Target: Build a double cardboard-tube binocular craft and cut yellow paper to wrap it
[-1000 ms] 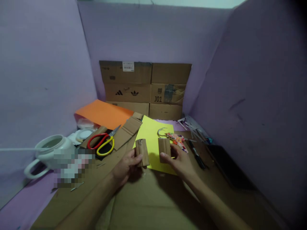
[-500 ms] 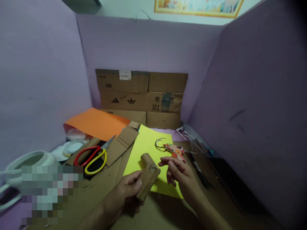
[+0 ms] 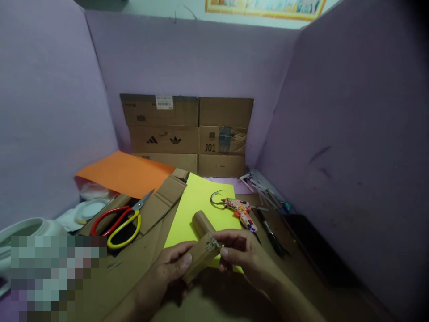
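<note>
We are holding two cardboard rolls (image 3: 203,245) together end to end, low in the middle of the view, just above the near edge of a yellow paper sheet (image 3: 197,210). Our left hand (image 3: 167,273) is gripping the nearer roll, its fingers curled around it with the thumb lying along the top. Our right hand (image 3: 244,255) is meeting it from the other side, its thumb and forefinger pinching the frayed joint where the two rolls touch; the farther roll is tilting up and away over the yellow sheet.

The cardboard-covered surface (image 3: 214,299) is carrying the rest. Scissors with one red and one yellow handle (image 3: 122,221) are lying left of the sheet, beside a folded cardboard strip (image 3: 161,203). An orange paper sheet (image 3: 124,172) is lying behind them. A glue gun with a colourful patterned body (image 3: 239,210) is resting at the far right corner of the yellow sheet, and a dark pen (image 3: 268,232) is lying just right of it.

A flattened cardboard box (image 3: 187,134) is leaning against the purple back wall (image 3: 187,58); it is showing two Adidas trefoil logos, the marking "J01" and a white barcode label whose print is too small to read. A white vessel (image 3: 27,226) is sitting at the far left.
</note>
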The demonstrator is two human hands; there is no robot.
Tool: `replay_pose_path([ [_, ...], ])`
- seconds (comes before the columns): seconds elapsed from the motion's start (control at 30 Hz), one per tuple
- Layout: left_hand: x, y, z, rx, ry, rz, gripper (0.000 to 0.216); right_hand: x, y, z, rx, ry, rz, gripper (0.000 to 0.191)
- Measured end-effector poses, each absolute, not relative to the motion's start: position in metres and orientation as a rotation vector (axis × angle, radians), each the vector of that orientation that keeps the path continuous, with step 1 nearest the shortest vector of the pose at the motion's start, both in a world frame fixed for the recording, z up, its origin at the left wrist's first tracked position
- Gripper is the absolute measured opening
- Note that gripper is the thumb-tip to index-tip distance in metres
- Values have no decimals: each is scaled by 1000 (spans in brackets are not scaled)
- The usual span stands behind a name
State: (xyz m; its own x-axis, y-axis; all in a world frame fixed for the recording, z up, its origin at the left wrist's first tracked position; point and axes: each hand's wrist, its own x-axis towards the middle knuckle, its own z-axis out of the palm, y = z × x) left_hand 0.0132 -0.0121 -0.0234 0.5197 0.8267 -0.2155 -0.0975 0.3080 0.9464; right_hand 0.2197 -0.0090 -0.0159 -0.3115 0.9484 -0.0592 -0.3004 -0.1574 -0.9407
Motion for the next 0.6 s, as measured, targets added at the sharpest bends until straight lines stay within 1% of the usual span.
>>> replay_pose_path([
  [0.13, 13, -11, -25, 1151, 848, 698, 62, 218, -9, -17, -890, -1032, 1622, 36],
  [0.4, 17, -16, -23, 1334, 927, 729, 60, 210, -10, -9, -1022, -1038, 1539, 19],
  [0.5, 19, -18, -19, 1414, 906, 744, 53, 212, -10, -8, -1053, -1059, 1515, 20],
  [0.6, 20, -19, -15, 1456, 909, 702, 50, 215, -11, -9, -1009, -1133, 1537, 26],
])
